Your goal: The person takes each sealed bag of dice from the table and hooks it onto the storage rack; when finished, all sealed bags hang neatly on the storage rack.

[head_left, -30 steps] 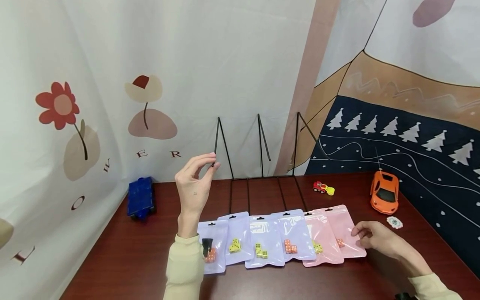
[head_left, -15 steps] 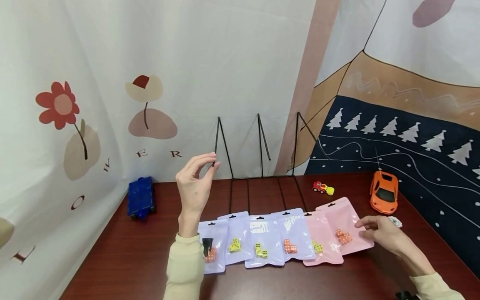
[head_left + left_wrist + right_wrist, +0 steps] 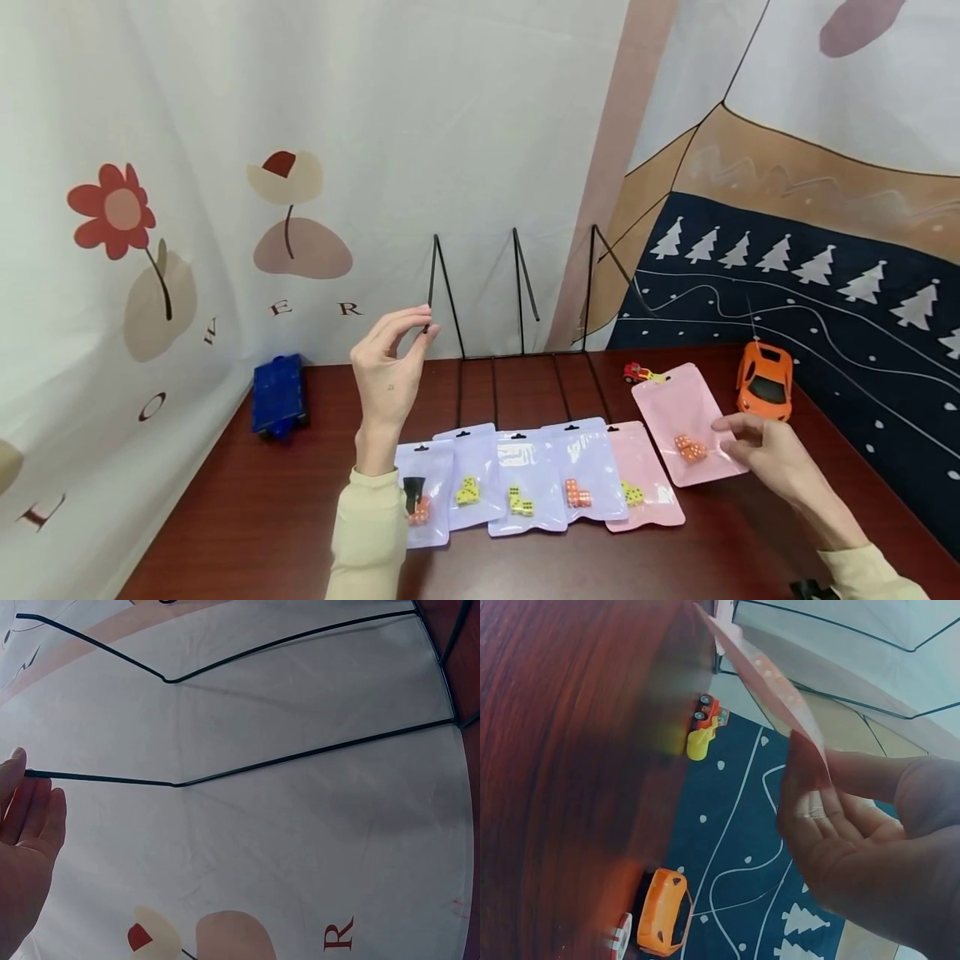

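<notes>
One pink bag (image 3: 681, 410) is up off the counter (image 3: 225, 517), right hand (image 3: 776, 458) pinching its side edge; left hand (image 3: 388, 362) pinches a wire rack prong (image 3: 105, 779). Looks light, floppy, probably slippery; grip its top edge.

Before me: one table (image 3: 225, 517), dark reddish-brown, wood-grained; behind it, one pale hanging cloth (image 3: 450, 108), printed red flower (image 3: 122, 209) and letters (image 3: 349, 308); to my right, one navy section (image 3: 847, 392), white trees (image 3: 817, 267), tan band (image 3: 750, 150) above
</notes>
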Demonstrator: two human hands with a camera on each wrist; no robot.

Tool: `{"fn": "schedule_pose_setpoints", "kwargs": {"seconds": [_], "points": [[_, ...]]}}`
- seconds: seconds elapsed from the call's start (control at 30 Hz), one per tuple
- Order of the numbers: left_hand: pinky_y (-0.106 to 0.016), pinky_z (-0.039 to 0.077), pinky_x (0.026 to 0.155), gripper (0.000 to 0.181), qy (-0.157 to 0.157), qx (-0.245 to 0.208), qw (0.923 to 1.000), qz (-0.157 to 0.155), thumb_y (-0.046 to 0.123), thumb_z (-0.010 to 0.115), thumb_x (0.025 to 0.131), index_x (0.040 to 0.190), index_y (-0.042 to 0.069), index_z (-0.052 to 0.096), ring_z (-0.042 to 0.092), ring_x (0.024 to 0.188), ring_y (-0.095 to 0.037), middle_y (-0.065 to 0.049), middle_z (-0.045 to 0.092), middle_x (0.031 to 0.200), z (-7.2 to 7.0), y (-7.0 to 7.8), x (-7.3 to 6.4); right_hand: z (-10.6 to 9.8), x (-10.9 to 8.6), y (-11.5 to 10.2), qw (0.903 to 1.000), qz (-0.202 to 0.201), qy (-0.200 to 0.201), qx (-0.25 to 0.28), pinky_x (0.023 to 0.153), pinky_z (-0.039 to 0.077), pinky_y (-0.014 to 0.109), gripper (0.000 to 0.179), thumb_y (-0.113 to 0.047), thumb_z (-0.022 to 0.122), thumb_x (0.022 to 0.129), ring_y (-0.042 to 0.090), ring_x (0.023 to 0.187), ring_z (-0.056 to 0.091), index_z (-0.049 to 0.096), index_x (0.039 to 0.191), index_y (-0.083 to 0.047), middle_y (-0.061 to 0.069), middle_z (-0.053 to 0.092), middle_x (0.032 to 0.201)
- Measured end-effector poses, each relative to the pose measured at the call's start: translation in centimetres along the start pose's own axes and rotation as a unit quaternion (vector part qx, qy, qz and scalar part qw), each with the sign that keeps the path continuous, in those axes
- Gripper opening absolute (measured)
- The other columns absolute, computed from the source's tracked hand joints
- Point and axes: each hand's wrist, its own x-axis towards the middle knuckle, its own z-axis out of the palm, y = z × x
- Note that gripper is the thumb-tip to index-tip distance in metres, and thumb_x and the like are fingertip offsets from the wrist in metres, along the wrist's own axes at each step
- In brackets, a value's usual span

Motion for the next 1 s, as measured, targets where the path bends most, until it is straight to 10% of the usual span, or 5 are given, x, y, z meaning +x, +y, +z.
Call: {"fn": "schedule_pose_setpoints", "kwargs": {"seconds": [0.63,1.0], "points": [[-0.035,0.051,0.088,0.018,-0.004,0.012,0.9999,0.005,-0.022,0.071,0.07,0.085,-0.012,0.069,0.064,0.089,-0.032,-0.022,0.068,0.092,-0.2,-0.5,-0.1,0.5,-0.6,-2.3,0.9881,-0.087,0.126,0.016,0.057,0.05,0.016,0.021,-0.002,0.063,0.09,0.003,0.072,0.058,0.064,0.111,0.001,0.018,0.058,0.104],[-0.033,0.052,0.087,0.018,-0.004,0.016,0.9998,0.009,-0.02,0.073,0.07,0.084,-0.01,0.07,0.065,0.087,-0.03,-0.023,0.068,0.09,-0.3,-0.9,-0.1,1.2,-1.5,-4.0,0.9781,-0.119,0.15,0.082,0.061,0.051,0.014,0.022,-0.003,0.068,0.087,0.002,0.074,0.06,0.064,0.108,0.0,-0.011,0.061,0.094]]}}
